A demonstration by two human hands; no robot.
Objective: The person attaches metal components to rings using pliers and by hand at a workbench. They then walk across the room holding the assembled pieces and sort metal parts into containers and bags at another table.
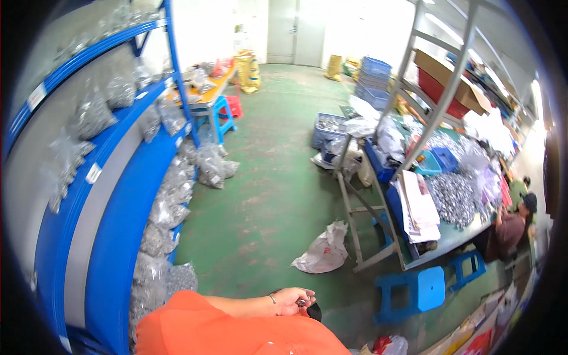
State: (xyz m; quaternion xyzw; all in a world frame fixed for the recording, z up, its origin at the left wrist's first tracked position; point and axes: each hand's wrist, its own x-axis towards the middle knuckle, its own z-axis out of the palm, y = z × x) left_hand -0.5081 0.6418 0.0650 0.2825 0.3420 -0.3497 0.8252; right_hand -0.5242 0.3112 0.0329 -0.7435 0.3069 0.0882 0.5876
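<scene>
My left hand (291, 300) is held across in front of my orange shirt (236, 331), low in the middle of the view, with a thin bracelet at the wrist. Its fingers are curled round a small dark, shiny piece (302, 302), too small to name. Just beyond the fingertips shows something black (315, 311), partly covered; I cannot tell whether the hand touches it. My right hand does not show.
Blue shelving (97, 171) with bags of metal parts (158, 236) lines the left. A white sack (324, 249) lies on the green floor (254, 195). On the right stand a metal ladder (438, 106), a worktable heaped with parts (455, 198), a blue stool (431, 290) and a seated person (510, 234).
</scene>
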